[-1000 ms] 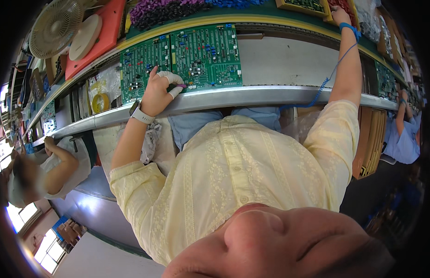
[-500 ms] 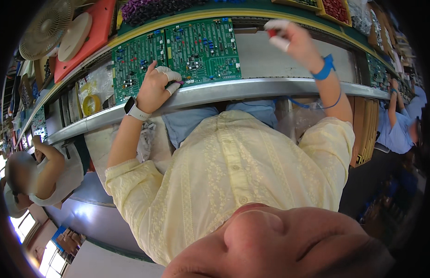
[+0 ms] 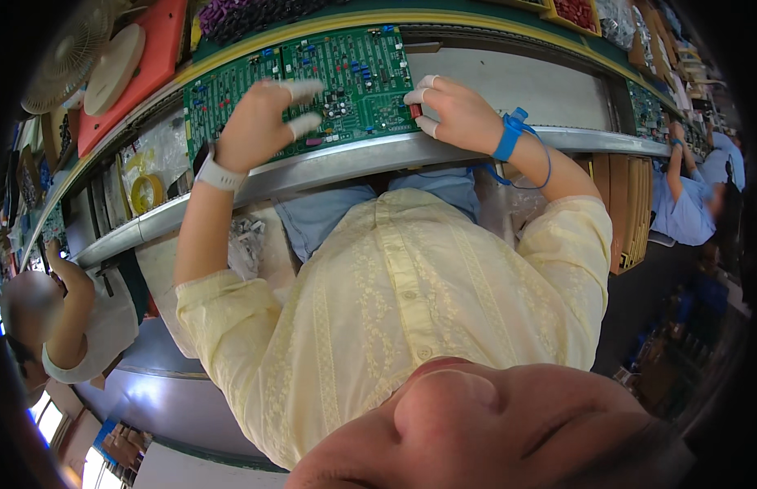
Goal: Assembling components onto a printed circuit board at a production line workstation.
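While the left hand point(image 3: 260, 122) hovers spread over the green circuit board point(image 3: 313, 81), its fingertips in white finger cots, the right hand point(image 3: 456, 114) pinches a small red component point(image 3: 414, 111) at the board's right near corner. The board lies flat on the worktop point(image 3: 509, 81), just behind its metal front edge point(image 3: 330, 163). A blue strap point(image 3: 509, 134) circles the right wrist.

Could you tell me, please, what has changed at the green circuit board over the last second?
The right hand, wearing a blue wrist strap, came back from the far red bin to the green circuit board, pinching a small red component at its right edge. The left hand lifted from the metal rail onto the board, fingers spread. The board itself stayed in place.
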The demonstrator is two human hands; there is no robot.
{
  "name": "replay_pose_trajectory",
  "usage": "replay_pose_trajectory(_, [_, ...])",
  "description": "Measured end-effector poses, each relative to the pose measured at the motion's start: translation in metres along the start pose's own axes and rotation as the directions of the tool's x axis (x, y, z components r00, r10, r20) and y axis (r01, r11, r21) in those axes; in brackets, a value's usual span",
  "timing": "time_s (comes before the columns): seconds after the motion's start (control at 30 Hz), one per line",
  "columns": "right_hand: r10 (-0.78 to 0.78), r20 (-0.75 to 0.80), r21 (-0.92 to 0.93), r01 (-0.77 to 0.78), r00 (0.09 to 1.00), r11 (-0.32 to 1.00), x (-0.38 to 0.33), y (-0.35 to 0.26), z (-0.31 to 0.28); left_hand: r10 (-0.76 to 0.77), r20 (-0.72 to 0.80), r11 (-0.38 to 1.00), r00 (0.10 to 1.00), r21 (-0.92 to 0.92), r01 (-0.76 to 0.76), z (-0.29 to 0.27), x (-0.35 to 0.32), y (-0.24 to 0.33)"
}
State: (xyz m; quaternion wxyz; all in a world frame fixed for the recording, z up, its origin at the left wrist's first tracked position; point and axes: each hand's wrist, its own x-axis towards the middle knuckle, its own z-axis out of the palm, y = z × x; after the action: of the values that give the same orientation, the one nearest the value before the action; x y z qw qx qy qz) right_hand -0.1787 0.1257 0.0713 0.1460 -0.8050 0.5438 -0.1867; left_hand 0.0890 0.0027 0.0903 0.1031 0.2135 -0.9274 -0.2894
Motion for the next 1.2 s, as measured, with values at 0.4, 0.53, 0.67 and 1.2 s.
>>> replay_pose_trajectory(0.4, [0.088,0.140,-0.181,-0.062,0.986,0.982,0.013,0.000,0.007,0.080,-0.273,0.994,0.959,-0.047,-0.096,0.011,0.037,0.003])
replay_pose_trajectory(0.53, [0.056,0.109,-0.186,-0.035,0.993,0.982,0.014,0.002,0.010,0.079,-0.276,0.995,0.958,-0.031,-0.091,0.018,0.036,-0.005])
replay_pose_trajectory(0.67, [0.058,0.119,-0.210,-0.032,0.991,0.977,0.013,0.001,0.007,0.062,-0.242,0.994,0.968,-0.073,-0.081,0.021,0.040,-0.005])
replay_pose_trajectory(1.2, [0.563,-0.362,-0.269,-0.661,0.743,0.700,0.074,0.262,-0.103,-0.086,-0.153,0.983,0.985,-0.173,0.059,0.014,0.044,0.015])
